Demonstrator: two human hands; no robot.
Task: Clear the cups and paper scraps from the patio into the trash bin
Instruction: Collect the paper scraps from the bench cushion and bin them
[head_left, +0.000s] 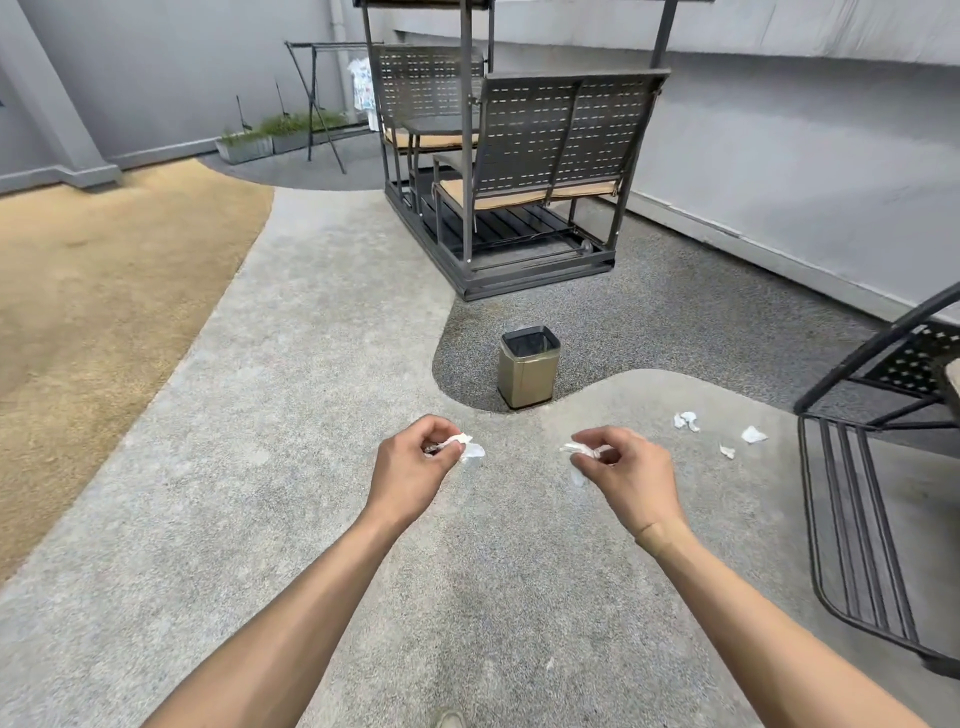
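Note:
My left hand (410, 467) is closed on a white paper scrap (457, 441), and a clear plastic cup (474, 451) seems to hang from the same grip. My right hand (623, 478) pinches another white paper scrap (576, 448), with what looks like a clear cup (577, 477) just under it. Both hands hover above the pale concrete, short of the gold square trash bin (529, 375), which stands open on the dark gravel ahead. More paper scraps (687, 420) (753, 434) (727, 451) lie on the concrete to the right, and a tiny scrap (549, 663) lies near my feet.
A dark metal swing bench (524, 171) stands behind the bin. Another metal seat frame (878, 499) juts in at the right edge. A grey wall (779, 171) runs along the right, sandy ground (104, 291) spreads left, and planters (249, 145) with a drying rack stand at the back.

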